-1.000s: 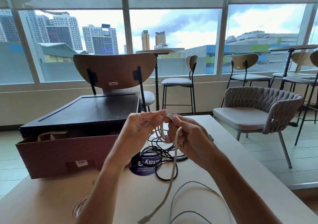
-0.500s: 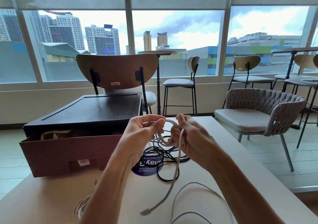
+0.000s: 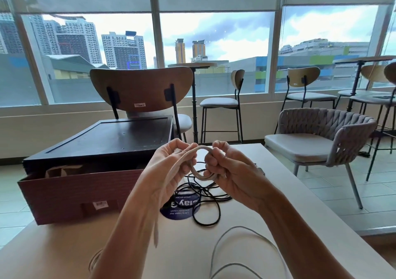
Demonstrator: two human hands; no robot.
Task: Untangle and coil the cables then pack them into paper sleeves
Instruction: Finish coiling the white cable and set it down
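Head view: left hand [image 3: 171, 167] and right hand [image 3: 230, 171] both grip a beige cable [image 3: 200, 149] coil above the counter [image 3: 278, 203]; black cable [image 3: 205, 195] tangled below.

Above the middle of the tabletop [image 3: 272, 195], both hands hold a beige cable [image 3: 200, 148] wound into a small loop. The left hand [image 3: 171, 167] pinches its top arc and the right hand [image 3: 233, 171] curls round its other side; a loose tail hangs down along the left forearm. Beneath the hands a black cable [image 3: 206, 195] lies tangled partly over a round blue sticker [image 3: 179, 210]. A pale grey cable [image 3: 242, 228] curves near the near edge. At the far-left corner stands a cardboard box [image 3: 70, 195] with a dark tray [image 3: 107, 137] on top.
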